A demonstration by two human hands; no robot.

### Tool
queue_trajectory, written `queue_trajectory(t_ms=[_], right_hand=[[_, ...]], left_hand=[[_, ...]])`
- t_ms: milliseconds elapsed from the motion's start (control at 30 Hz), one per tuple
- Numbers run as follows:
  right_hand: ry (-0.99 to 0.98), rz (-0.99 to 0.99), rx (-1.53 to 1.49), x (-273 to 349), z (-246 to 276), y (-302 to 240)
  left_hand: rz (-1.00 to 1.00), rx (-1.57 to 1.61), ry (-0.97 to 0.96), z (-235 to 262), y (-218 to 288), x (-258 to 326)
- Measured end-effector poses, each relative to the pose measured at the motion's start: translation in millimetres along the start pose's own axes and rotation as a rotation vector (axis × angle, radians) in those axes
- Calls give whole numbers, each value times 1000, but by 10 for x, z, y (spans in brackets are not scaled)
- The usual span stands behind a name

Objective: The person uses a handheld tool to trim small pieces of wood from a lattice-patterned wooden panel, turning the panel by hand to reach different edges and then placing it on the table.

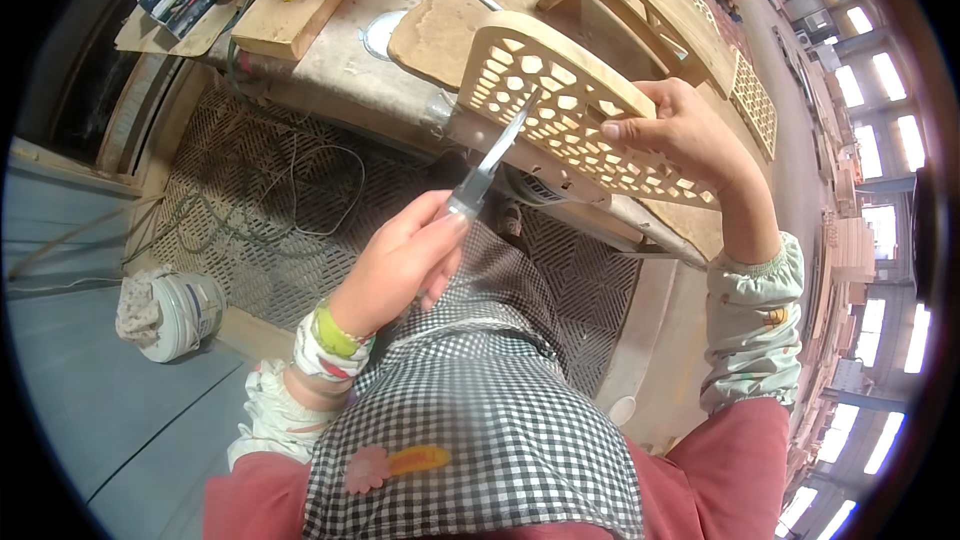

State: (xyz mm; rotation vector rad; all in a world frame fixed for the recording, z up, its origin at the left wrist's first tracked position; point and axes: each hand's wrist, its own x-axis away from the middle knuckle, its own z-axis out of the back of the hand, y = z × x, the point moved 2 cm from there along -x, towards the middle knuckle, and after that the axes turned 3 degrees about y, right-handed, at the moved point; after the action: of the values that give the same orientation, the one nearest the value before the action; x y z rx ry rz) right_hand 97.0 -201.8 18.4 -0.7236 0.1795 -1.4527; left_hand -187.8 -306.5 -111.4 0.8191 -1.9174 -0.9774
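My left hand (405, 262) is closed around the dark handle of a hand tool (503, 145) with a slim pale blade; whether it is a knife or a file I cannot tell. The tool's narrow tip lies against or just in front of the holes of a wooden openwork panel (545, 58). My right hand (690, 130) grips this panel by its upper edge, thumb on the near face, and the panel is tilted up at the front of the workbench (300, 90). Many cut-out holes of differing sizes cover it, and its corner is rounded.
A wooden frame (640, 10) with a lattice end (755, 100) occupies the bench's right. At the back left lie a wood block (300, 5) and a box (175, 0). A white bucket (190, 310) with a cloth stands left. Cables (290, 190) cross the floor mat (230, 160).
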Motion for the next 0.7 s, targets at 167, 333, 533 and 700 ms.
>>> queue_trajectory(t_ms=[167, 333, 533, 700], right_hand=[[14, 35, 59, 7, -29, -14], [15, 7, 134, 51, -12, -99], [30, 18, 117, 58, 5, -112], [29, 25, 93, 21, -1, -52]], left_hand=[[-140, -193, 159, -144, 138, -139], [-127, -153, 133, -182, 120, -267], [-61, -89, 55, -179, 160, -310], [-20, -8, -44, -143, 166, -341]])
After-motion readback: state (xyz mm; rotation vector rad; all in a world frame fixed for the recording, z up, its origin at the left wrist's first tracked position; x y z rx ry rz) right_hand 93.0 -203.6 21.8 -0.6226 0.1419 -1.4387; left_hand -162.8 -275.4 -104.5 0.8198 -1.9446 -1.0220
